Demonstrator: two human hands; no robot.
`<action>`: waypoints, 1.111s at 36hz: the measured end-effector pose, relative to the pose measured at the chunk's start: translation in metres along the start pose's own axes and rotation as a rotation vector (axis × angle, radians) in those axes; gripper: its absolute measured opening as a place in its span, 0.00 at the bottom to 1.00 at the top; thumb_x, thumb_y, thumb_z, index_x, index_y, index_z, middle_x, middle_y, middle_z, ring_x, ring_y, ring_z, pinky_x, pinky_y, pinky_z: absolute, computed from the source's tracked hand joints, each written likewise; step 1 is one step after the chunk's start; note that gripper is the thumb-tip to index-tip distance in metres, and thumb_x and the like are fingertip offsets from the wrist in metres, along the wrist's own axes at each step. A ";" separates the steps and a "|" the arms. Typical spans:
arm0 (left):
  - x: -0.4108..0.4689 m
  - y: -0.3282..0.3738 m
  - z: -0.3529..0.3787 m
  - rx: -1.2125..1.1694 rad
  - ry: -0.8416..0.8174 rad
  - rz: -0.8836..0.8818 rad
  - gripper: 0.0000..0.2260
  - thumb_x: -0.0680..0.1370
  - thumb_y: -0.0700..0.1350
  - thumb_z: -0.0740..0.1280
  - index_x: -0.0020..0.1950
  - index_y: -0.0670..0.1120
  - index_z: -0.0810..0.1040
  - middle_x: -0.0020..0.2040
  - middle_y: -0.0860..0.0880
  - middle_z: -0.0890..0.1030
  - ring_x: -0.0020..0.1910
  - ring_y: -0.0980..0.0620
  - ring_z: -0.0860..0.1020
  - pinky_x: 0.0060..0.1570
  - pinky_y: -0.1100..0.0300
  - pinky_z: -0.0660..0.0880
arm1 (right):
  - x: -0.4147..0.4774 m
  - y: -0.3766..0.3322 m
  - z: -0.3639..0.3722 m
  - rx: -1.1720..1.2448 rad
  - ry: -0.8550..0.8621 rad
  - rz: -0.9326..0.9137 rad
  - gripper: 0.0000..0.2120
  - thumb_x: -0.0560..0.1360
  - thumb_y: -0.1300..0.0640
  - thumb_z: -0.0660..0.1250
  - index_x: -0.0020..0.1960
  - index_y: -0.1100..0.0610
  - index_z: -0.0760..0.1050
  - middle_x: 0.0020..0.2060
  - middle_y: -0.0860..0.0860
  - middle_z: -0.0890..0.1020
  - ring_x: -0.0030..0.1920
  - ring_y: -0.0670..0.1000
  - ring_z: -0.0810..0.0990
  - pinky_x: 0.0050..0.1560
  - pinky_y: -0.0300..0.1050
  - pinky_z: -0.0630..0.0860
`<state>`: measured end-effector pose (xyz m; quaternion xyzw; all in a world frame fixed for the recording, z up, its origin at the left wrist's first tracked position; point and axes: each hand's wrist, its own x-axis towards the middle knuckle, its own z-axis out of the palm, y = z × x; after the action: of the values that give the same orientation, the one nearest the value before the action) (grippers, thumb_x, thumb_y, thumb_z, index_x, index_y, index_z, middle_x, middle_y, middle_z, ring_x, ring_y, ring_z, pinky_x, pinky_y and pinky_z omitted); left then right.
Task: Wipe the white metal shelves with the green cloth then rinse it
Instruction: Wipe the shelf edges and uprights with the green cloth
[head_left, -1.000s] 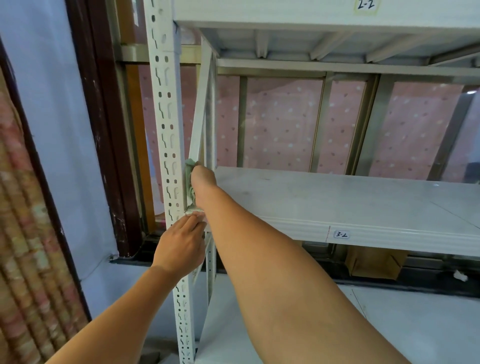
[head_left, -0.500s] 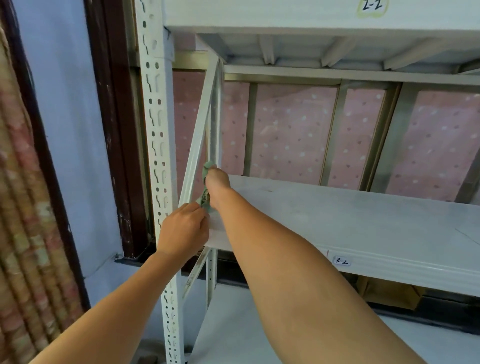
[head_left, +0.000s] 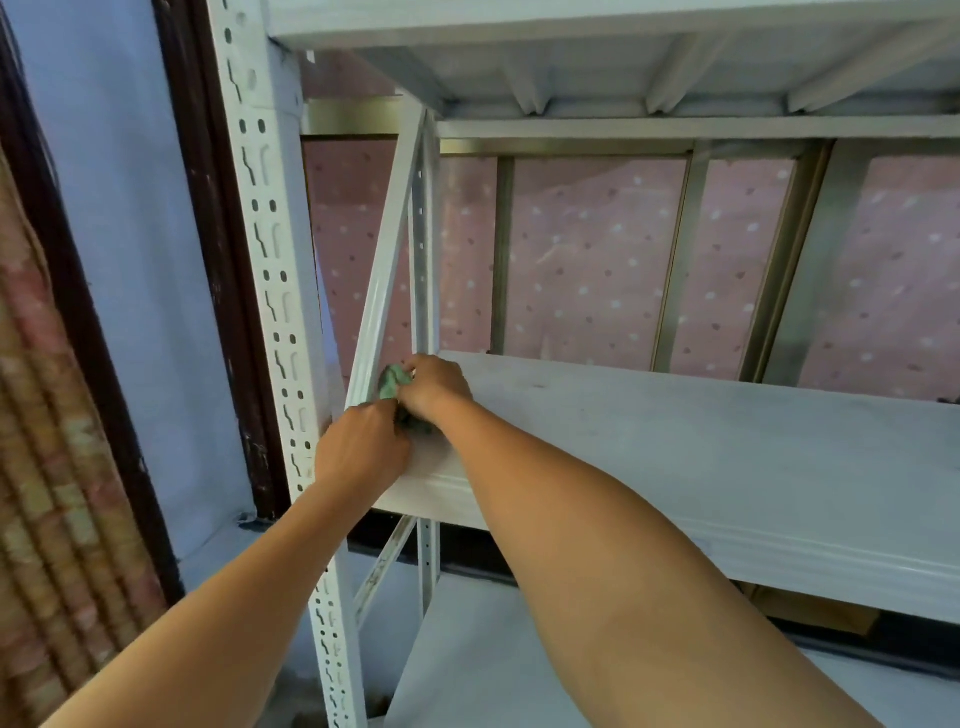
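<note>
The green cloth (head_left: 393, 383) is bunched at the left end of the middle white metal shelf (head_left: 701, 457), against the foot of the diagonal brace (head_left: 387, 249). My right hand (head_left: 434, 387) is closed on the cloth from the right, and only a small green bulge shows past its fingers. My left hand (head_left: 361, 449) sits just below and in front, fingers curled at the cloth's lower end by the shelf's front left corner. Most of the cloth is hidden between the two hands.
The perforated white front upright (head_left: 270, 291) stands just left of my hands, with a second upright (head_left: 423, 249) behind the brace. Another shelf (head_left: 623, 47) is overhead and a lower one (head_left: 493, 665) below. A pink dotted curtain (head_left: 597, 260) hangs behind; a woven mat (head_left: 47, 441) is at far left.
The view has shifted, with the shelf corner now higher and more central. My right hand slid slightly down the brace onto the shelf end, and my left hand closed in against the cloth.
</note>
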<state>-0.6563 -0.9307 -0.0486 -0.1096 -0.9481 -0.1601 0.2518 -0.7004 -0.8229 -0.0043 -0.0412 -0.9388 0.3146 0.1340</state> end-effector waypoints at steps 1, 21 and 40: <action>0.003 0.002 -0.001 0.024 -0.036 -0.008 0.11 0.77 0.43 0.59 0.53 0.47 0.80 0.46 0.46 0.81 0.37 0.46 0.72 0.36 0.55 0.69 | 0.001 -0.001 0.000 0.061 -0.006 0.010 0.15 0.80 0.51 0.64 0.63 0.54 0.78 0.58 0.55 0.81 0.58 0.59 0.79 0.59 0.51 0.78; 0.025 0.002 -0.003 -0.062 -0.163 -0.033 0.12 0.79 0.42 0.59 0.57 0.42 0.80 0.51 0.45 0.71 0.49 0.38 0.78 0.53 0.45 0.77 | 0.022 0.006 0.009 -0.127 -0.031 0.060 0.12 0.74 0.59 0.67 0.55 0.58 0.82 0.46 0.54 0.82 0.42 0.55 0.81 0.45 0.47 0.82; 0.031 -0.001 -0.009 0.054 -0.277 0.088 0.15 0.80 0.41 0.56 0.67 0.43 0.71 0.56 0.41 0.77 0.54 0.39 0.77 0.56 0.47 0.75 | 0.010 0.013 0.010 -0.370 -0.269 -0.071 0.18 0.79 0.55 0.63 0.69 0.55 0.74 0.56 0.56 0.80 0.48 0.56 0.78 0.50 0.47 0.74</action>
<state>-0.6785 -0.9310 -0.0254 -0.1654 -0.9720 -0.1066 0.1281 -0.7132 -0.8163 -0.0171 0.0103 -0.9908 0.1347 0.0087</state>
